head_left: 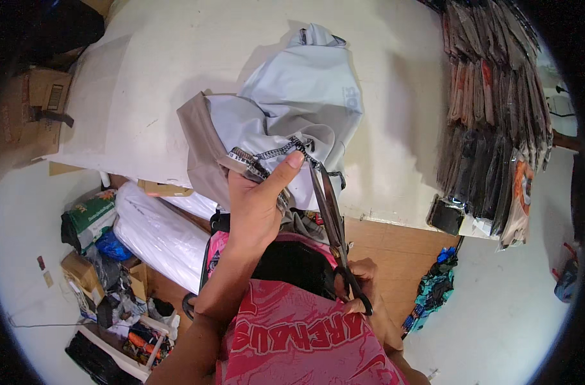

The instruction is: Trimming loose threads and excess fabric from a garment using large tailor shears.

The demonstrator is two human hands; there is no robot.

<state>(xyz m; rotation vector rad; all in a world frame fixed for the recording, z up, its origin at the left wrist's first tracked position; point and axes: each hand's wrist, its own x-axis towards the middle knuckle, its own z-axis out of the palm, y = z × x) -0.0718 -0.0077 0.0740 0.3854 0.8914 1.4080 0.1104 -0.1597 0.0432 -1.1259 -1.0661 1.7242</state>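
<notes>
The cloth is pale blue and taupe, black-stitched; the scissors are dark; packets at two o'clock are brown and black.

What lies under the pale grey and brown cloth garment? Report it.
A broad white tabletop shows around the garment; whatever lies directly beneath is covered and cannot be seen.

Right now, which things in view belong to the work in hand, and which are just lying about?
In use:
grey-and-brown garment, in the left hand
scissors, in the right hand
white table beneath

Apparently lying about:
plastic-wrapped packs
cardboard box
long white bundle
</notes>
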